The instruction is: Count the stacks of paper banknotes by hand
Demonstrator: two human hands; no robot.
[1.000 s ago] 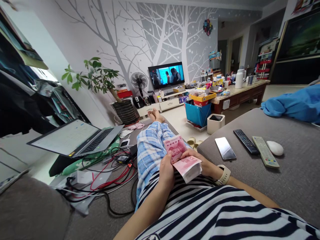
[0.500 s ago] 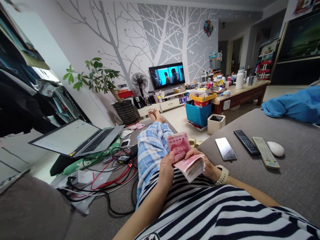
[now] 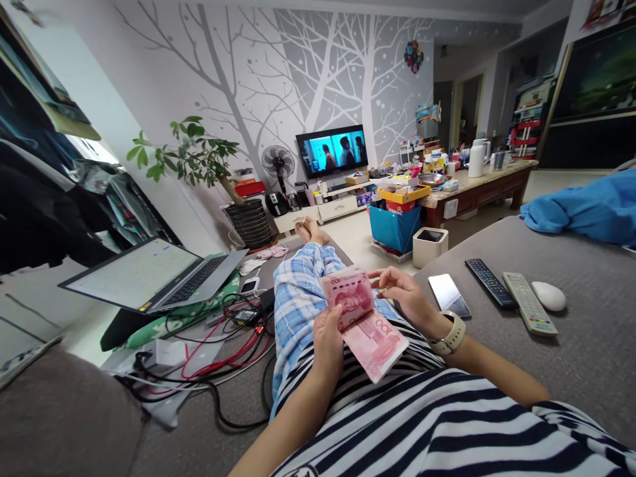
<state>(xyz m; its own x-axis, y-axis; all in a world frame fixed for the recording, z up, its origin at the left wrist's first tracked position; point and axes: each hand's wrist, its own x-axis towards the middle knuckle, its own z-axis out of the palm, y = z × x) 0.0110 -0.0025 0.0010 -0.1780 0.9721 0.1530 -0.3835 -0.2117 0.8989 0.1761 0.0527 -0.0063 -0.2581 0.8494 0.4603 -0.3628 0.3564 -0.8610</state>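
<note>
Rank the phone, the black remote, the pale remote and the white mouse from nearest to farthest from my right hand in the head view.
1. phone, on the sofa just right of the right hand.
2. black remote, right of the phone.
3. pale remote, farther right.
4. white mouse, farthest right.

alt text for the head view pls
A person on a sofa holds a stack of pink 100 banknotes in the left hand, top note folded up, the right hand close beside it. A phone and two remotes lie to the right, an open laptop to the left, a television on ahead.
</note>
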